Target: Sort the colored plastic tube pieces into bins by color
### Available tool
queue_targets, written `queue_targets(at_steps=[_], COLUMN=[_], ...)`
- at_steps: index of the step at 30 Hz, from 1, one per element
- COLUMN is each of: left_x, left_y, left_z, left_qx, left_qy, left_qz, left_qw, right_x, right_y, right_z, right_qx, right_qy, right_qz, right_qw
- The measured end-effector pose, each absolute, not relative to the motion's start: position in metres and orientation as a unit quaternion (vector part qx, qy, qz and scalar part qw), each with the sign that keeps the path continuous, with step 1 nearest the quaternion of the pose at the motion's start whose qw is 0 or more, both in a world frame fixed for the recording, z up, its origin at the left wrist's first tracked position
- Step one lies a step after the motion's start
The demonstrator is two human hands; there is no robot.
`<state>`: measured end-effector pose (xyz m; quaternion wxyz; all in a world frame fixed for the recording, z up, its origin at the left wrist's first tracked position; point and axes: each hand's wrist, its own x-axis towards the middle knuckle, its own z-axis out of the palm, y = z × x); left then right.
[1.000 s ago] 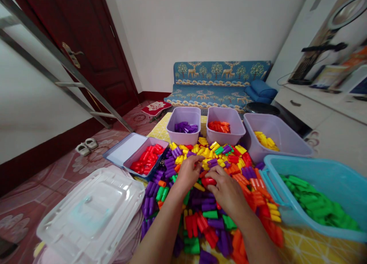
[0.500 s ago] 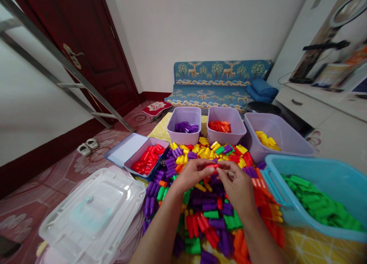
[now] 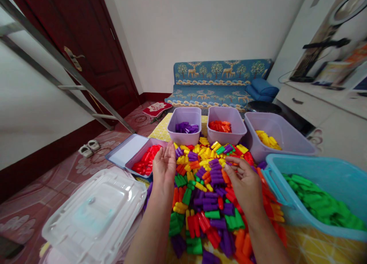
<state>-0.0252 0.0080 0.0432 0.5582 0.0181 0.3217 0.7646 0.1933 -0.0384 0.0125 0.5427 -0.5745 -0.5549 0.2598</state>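
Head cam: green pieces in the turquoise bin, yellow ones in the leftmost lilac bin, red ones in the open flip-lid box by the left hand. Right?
One error: the leftmost lilac bin holds purple pieces, not yellow, as the head view shows. Green pieces in the turquoise bin and red pieces in the open flip-lid box by the left hand stand.

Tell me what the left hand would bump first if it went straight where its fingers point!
Probably the lilac tub with purple pieces, ahead of the left hand, though depth is hard to judge.
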Motion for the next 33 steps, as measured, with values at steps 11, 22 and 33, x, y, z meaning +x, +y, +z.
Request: queue_targets(at_steps=[11,22,33], left_x=[0.011,0.011,-0.008], left_y=[-0.004,-0.004,-0.008], left_z=[0.012,0.002,0.021], left_qx=[0.670,0.761,0.744], left_qy=[0.535,0.578,0.577], left_qz=[0.358,0.184,0.236], left_qw=[0.371,0.229,0.240], right_x=[0.202,0.196,0.201], right_y=[-0.035,-0.031,-0.032], right_z=[-0.003,-0.005,-0.001], right_qx=[-0.556,-0.571,-0.595], right_qy=[-0.788,-0.752,-0.706], right_qz=[0.134,0.162,0.189], right_qw=[0.228,0.287,0.336])
